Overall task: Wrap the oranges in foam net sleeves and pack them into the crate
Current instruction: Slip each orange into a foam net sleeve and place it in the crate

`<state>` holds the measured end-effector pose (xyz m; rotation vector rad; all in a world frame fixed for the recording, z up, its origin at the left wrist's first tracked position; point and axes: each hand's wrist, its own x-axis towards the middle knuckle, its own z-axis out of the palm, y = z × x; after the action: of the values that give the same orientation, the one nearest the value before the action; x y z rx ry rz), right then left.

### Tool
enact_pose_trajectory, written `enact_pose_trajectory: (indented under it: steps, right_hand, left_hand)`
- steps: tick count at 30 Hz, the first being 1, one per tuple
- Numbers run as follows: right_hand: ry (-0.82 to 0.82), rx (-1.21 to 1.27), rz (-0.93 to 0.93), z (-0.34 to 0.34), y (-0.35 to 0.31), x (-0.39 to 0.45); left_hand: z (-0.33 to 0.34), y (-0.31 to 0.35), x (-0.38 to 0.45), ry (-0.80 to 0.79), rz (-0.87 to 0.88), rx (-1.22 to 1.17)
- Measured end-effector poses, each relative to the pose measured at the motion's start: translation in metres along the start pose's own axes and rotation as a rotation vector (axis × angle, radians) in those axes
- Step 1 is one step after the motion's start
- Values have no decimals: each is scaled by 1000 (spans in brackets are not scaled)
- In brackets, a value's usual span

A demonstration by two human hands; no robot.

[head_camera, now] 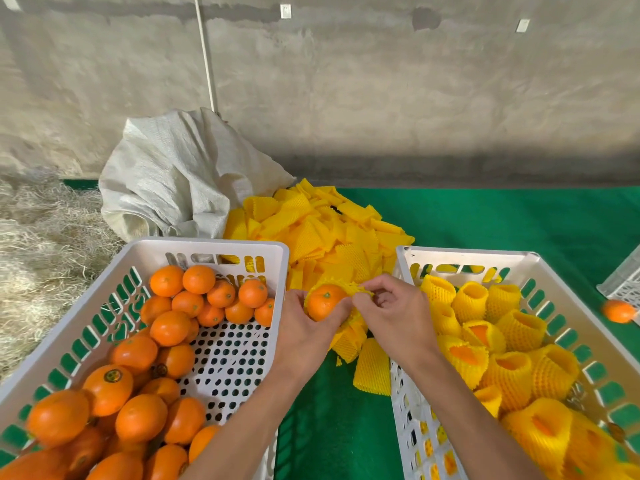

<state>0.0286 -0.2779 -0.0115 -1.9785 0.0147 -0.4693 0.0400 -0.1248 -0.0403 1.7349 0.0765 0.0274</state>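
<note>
Left crate [214, 244] cropped bottom-left.

Orange fruit [325, 301], yellow netted sleeves [322, 230], white perforated crates [467, 259], green mat [502, 216].

No legible text; the orange's sticker [113, 376] is unreadable.

1. Tabletop [485, 216]: green covering, extending beyond both grips.
2. Left crate [214, 244]: white, perforated, left of the left grip [304, 327]; holds bare oranges.
3. Right crate [467, 253]: white, right of the right grip [398, 313]; holds sleeved oranges.
4. Foam net sleeves [311, 230]: yellow pile, beyond and beneath the grips, between the crates.
5. Woven sack [173, 174]: white, far left of the pile.
6. Loose orange [619, 310]: far right, outside the right crate.
</note>
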Motion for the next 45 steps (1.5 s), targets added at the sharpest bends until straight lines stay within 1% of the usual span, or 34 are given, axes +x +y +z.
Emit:
enact_pose_trajectory:
  steps: [2, 3, 5, 7, 9, 11, 13, 15, 17, 19, 21, 23, 25, 27, 30, 32, 34, 35, 38, 40, 42, 45]
  right_hand:
    - [-31, 109, 61, 7, 0, -3]
    - [-68, 83, 71, 10, 3, -3]
    - [-178, -80, 44, 14, 9, -3]
    - [-279, -169, -2, 15, 12, -4]
    - [-291, -166, -36, 12, 12, -3]
    - [-248, -178, -79, 8, 11, 0]
    - [-227, -189, -116, 4, 9, 2]
    - [-227, -215, -111, 3, 8, 3]
    - [-188, -255, -97, 0, 8, 5]
    - [-96, -298, -110, -4, 6, 7]
    - [-7, -332, -194, -8, -2, 7]
    - [-6, -366, -300, -8, -11, 2]
    - [-22, -358, -335, -4, -14, -3]
    - [-76, -348, -274, 2, -11, -4]
    - [-220, -419, -99, 7, -3, -4]
    - [-271, -384, -41, 7, 0, -2]
    - [-268, -377, -39, 5, 3, -2]
    - [-255, -393, -53, 4, 3, -1]
    - [-238, -391, -77, 3, 1, 0]
    - [-224, -363, -78, 0, -4, -1]
    - [-207, -362, -104, -4, -8, -2]
    - [-190, -453, -203, -4, -15, -4]
  left_hand:
    - [0, 0, -1, -46, 19, -57]
    - [0, 1, -1, -60, 3, -114]
    - [-2, 3, 2, -63, -81, -287]
    - [-4, 5, 8, -125, -140, -476]
    - [-5, 7, 9, -205, -176, -584]
    - [-6, 8, 7, -265, -167, -627]
    - [-6, 6, 7, -277, -129, -619]
    - [-5, 5, 7, -236, -135, -565]
    - [-4, 5, 6, -153, -148, -417]
    - [-4, 5, 5, -109, -130, -262]
    - [-3, 4, 4, -91, -122, -180]
    - [-2, 5, 5, -61, -142, -144]
    - [-2, 4, 7, -25, -154, -153]
    - [-3, 2, 8, -5, -135, -266]
    - [-6, 3, 10, -89, -135, -535]
    - [-7, 4, 11, -189, -126, -627]
    - [-5, 3, 9, -270, -103, -620]
    - [-4, 3, 8, -276, -98, -588]
    - [-1, 1, 7, -175, -120, -452]
    - [-2, 2, 7, -120, -104, -365]
    - [-3, 1, 7, -103, -79, -339]
    - [-5, 2, 6, -48, -48, -325]
